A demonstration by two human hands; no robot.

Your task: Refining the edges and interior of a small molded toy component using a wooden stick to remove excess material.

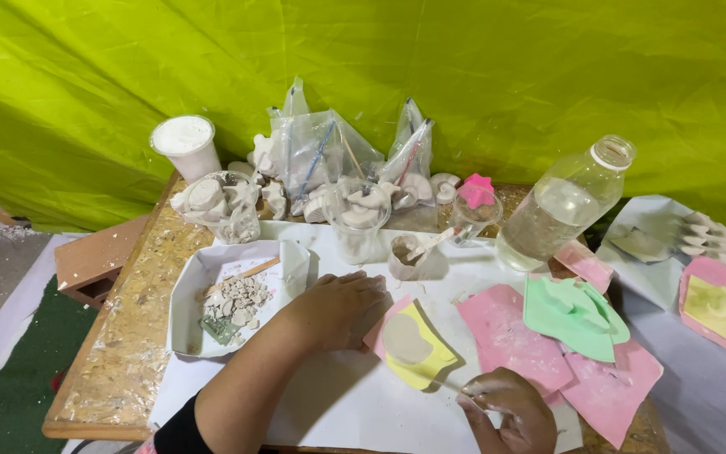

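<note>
Left hand (339, 309) flat, steadying yellow mould (413, 345) of wet plaster on white worktop (329, 395), right hand (506, 412) pinching thin stick (451, 386); risk of slopping plaster if mould tilts

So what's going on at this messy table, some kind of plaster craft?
A person sits at a paper-covered table. Their left hand presses down on the edge of a yellow mould filled with pale grey paste, while the right hand holds a thin stick whose tip points at the mould. Nearby are a small cup of paste, a white tray of broken plaster bits, a bottle of water, and more pink and green moulds.
</note>
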